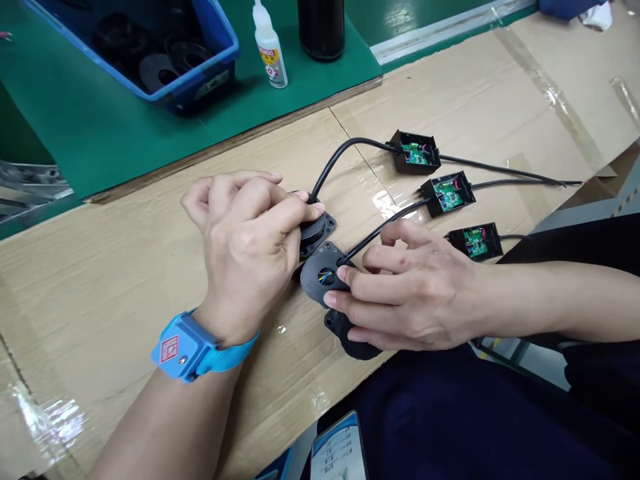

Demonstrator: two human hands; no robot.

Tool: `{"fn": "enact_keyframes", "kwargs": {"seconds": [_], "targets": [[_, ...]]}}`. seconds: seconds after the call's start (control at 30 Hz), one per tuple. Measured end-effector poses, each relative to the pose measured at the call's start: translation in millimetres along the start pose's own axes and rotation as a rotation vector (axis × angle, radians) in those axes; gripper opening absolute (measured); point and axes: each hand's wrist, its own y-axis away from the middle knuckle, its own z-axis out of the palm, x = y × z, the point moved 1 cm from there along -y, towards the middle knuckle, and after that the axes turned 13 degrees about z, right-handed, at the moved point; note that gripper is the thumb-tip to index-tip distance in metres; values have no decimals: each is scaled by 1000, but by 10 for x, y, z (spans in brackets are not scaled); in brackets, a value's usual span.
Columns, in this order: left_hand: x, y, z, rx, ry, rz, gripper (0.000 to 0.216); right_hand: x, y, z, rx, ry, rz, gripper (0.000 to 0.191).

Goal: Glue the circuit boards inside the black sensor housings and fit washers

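My left hand (250,243), with a blue wrist strap (193,347), is closed on a black round part (317,230) that a black cable enters. My right hand (415,293) pinches a second black round disc (320,277) with coloured wires showing in its centre hole; another black cable (380,230) runs from it. A third black part (350,337) lies under my right fingers at the table's near edge. Three open black boxes with green circuit boards lie to the right: (415,152), (447,193), (475,241), each on a cable.
Brown cardboard (125,267) taped over the bench covers the work surface. Behind it is a green mat (90,127) with a blue bin (150,47) of black parts, a white glue bottle (270,47) and a black cylinder (321,27). A printed card (340,447) sits below the table edge.
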Motion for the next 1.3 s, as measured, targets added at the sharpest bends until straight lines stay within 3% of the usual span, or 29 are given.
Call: {"fn": "enact_keyframes", "kwargs": {"seconds": [0.23, 0.4, 0.53, 0.7, 1.0, 1.07, 1.2, 1.3], "targets": [[21, -49, -12, -15, 22, -21, 35, 7, -42, 11, -9, -23, 38, 39], [39, -58, -10, -47, -41, -12, 31, 34, -48, -70, -115, -33, 33, 33], [47, -62, -7, -57, -58, -23, 24, 76, -23, -146, -159, 15, 15, 48], [75, -77, -10, -39, -70, -18, 23, 102, 3, -186, -151, 47, -18, 44], [36, -44, 23, 30, -62, 39, 21, 132, 61, -242, -275, -75, 65, 31], [25, -28, 30, 45, -59, 45, 21, 137, 173, -253, -194, -143, 109, 30], [25, -27, 30, 49, -43, 62, 19, -64, 532, -97, 365, -189, 283, 21], [29, -40, 16, 38, -21, 50, 18, -372, 723, 161, 574, -173, 313, 11]]}}
